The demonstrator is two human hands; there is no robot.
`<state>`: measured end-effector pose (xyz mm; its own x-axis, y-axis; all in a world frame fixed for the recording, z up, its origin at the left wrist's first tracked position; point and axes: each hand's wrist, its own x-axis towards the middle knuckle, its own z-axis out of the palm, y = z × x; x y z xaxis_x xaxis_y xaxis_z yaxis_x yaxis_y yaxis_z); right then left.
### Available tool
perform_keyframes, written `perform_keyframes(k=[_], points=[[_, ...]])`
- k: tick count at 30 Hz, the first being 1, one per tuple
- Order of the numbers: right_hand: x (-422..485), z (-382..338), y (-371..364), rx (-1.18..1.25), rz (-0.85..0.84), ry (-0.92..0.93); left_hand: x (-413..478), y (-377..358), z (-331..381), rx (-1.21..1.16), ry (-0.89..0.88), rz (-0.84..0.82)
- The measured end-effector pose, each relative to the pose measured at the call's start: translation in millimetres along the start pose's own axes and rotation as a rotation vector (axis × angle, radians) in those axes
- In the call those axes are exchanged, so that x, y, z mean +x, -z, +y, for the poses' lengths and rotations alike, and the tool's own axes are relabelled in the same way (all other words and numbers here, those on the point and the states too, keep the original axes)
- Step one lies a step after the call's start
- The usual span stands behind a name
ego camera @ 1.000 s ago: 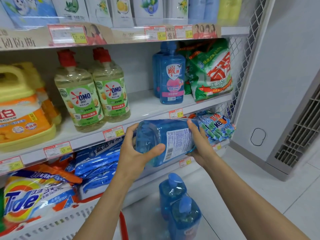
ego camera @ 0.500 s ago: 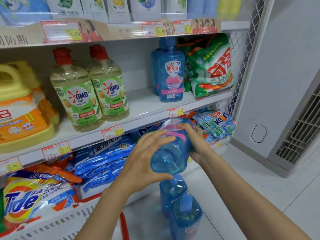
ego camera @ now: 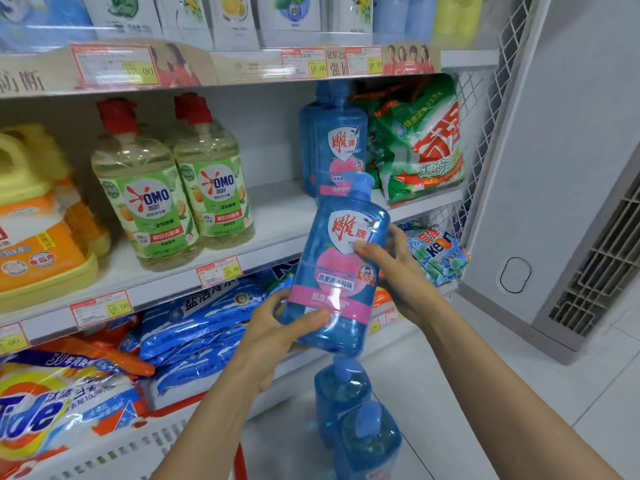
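A blue dish-soap bottle [ego camera: 341,271] with a pink and white label stands nearly upright in front of the shelves, cap up, label toward me. My left hand [ego camera: 277,337] grips its lower left part, thumb across the base of the label. My right hand [ego camera: 398,271] holds its right side, thumb pressed on the label's middle. Both hands carry it in the air just below the middle shelf [ego camera: 277,216].
Two matching blue bottles [ego camera: 332,140] stand on the middle shelf beside a green detergent bag [ego camera: 422,143] and two yellow OMO bottles [ego camera: 173,195]. Two more blue bottles [ego camera: 356,417] sit low on the floor side. Bags of powder [ego camera: 194,323] fill the lower shelf. A white wall unit [ego camera: 571,202] is on the right.
The bottle has turned from lying sideways with its back label showing to upright with its front label facing me. My left hand shifted to its lower part.
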<state>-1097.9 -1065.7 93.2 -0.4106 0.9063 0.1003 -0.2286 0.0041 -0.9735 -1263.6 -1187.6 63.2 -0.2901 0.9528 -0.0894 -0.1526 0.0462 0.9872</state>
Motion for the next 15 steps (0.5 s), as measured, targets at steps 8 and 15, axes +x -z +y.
perform_keyframes(k=[8, 15], points=[[16.5, -19.4, -43.4, -0.21, 0.235, -0.014, 3.6, 11.8, 6.0, 0.454, -0.35, 0.288], [38.3, -31.6, -57.1, -0.295, 0.191, 0.022, 21.0, 11.2, 17.4, 0.704, -0.557, 0.51]])
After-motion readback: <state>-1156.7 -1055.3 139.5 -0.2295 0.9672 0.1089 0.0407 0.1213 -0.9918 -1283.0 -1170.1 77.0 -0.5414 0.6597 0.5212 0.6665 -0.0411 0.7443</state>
